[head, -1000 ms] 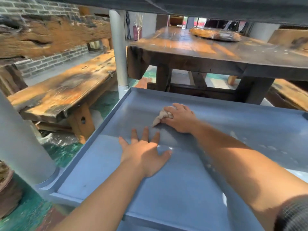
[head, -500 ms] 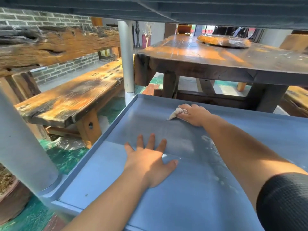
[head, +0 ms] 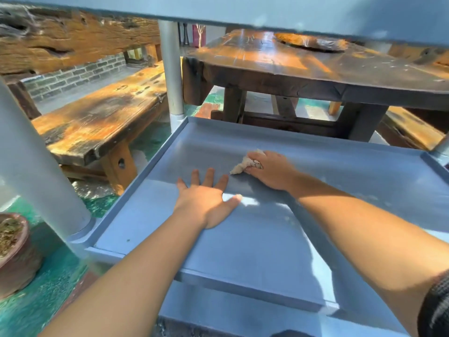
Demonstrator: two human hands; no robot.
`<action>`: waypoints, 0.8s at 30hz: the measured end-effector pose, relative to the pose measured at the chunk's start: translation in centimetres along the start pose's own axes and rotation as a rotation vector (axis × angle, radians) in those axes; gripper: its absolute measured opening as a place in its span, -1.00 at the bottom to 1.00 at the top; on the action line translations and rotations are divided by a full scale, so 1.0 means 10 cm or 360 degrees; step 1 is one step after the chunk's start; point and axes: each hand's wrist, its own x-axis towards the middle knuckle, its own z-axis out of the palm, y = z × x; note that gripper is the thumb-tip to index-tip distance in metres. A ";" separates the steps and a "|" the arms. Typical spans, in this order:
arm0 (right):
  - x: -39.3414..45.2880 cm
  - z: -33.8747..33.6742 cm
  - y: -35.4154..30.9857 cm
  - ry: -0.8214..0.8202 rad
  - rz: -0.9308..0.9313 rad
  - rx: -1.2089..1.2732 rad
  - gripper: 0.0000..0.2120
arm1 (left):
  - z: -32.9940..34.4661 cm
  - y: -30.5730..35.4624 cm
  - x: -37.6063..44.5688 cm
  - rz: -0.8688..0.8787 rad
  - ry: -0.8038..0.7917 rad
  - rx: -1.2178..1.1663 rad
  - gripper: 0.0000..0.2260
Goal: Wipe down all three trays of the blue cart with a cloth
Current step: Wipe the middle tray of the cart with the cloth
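Note:
A blue cart tray [head: 255, 251] fills the lower middle of the head view, under the edge of the tray above [head: 291, 10]. My right hand [head: 272, 170] presses a small crumpled whitish cloth [head: 243, 165] onto the tray's far middle part. My left hand [head: 206, 203] lies flat on the tray, fingers spread, just left of and nearer than the cloth. Part of the cloth is hidden under my right fingers.
Grey cart posts stand at the far left corner [head: 171, 76] and near left [head: 36, 166]. A wooden bench [head: 97, 117] is to the left, a dark wooden table [head: 303, 69] is beyond the tray, and a clay pot [head: 14, 251] sits on the green floor.
My right hand drew the cloth back from the tray's far edge toward my left hand. The left hand stayed flat in place. The view shifted slightly.

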 end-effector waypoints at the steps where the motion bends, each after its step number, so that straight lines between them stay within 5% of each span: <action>1: -0.12 0.00 -0.07 -0.0004 -0.0005 0.0016 -0.47 | 0.00 -0.01 0.00 -0.0001 0.0005 0.0006 -0.29; 5: -0.72 -0.09 -0.33 -0.0058 -0.0047 0.0093 -0.53 | -0.02 0.01 -0.02 0.0010 0.0017 0.0052 -0.44; 10: -1.60 -0.21 -0.63 -0.0090 -0.0147 0.0038 -0.50 | -0.09 0.06 0.00 0.0357 -0.0014 0.0014 -0.56; 15: -2.33 -0.18 -0.77 -0.0171 -0.0157 0.0010 -0.39 | -0.19 0.26 0.05 0.0139 -0.0071 -0.0123 -0.57; 24: -2.07 -0.13 -0.61 0.0009 -0.0088 -0.0129 -0.40 | -0.02 0.53 0.12 0.0057 0.0096 -0.0364 -0.67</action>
